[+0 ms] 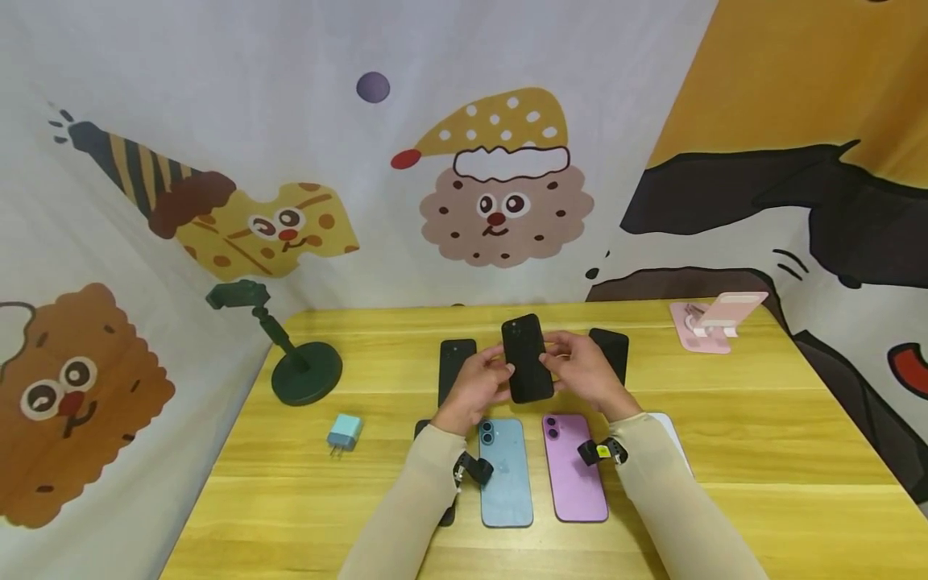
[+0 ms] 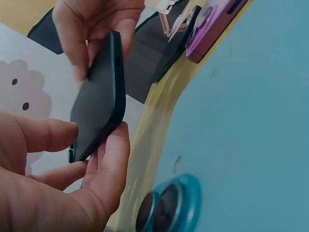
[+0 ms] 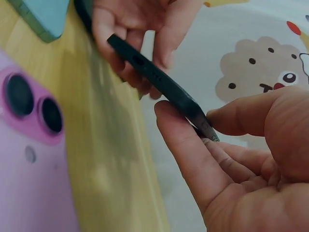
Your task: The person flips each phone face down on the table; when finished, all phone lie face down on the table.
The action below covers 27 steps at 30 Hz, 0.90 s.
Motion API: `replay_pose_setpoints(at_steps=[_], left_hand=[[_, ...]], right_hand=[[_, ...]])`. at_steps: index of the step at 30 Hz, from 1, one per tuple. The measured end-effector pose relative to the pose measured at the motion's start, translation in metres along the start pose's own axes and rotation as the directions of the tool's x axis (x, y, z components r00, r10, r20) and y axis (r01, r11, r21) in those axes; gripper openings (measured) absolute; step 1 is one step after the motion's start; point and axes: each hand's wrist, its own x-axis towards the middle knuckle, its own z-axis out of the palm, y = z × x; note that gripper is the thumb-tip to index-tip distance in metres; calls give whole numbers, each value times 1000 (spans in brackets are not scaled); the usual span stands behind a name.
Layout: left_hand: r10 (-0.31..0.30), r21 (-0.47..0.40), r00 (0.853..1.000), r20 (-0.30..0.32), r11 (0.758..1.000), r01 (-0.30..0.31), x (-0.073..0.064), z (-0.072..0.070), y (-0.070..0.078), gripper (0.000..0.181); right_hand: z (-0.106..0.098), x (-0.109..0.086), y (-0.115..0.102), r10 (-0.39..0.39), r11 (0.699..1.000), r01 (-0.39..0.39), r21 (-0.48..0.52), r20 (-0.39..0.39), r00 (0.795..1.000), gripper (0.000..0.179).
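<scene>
Both hands hold a black phone up over the table, its camera corner at the top left in the head view. My left hand grips one long edge, thumb on the near face and fingers behind. At the opposite edge, my right hand pinches the phone between thumb and fingers, seen close in the right wrist view. The phone's narrow end with its port shows there too. Below the hands lie a light blue phone and a pink phone, camera side up.
More dark phones lie behind the left hand, behind the right hand and under the left forearm. A white phone is partly under the right sleeve. A green stand, a charger and a pink stand stand around.
</scene>
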Motion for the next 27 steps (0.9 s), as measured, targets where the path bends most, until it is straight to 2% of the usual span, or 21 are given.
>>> replay_pose_setpoints(at_steps=[7,14,20,27], left_hand=[[7,62,1000,-30,998,-5,0,0,1,54],[23,122,999,-39,992,-18,3,1,-2,51],[31,271,999,-44,962,-18,1,4,-1,51],[65,390,995,-70,920,-33,1,11,0,52]], right_hand=[[2,8,17,51,999,-51,-7,-7,999,52],[7,16,31,83,995,-84,-61,-23,996,52],[9,18,31,99,991,-101,-90,-22,995,56],[10,17,31,96,985,-104,-141,-59,994,56]])
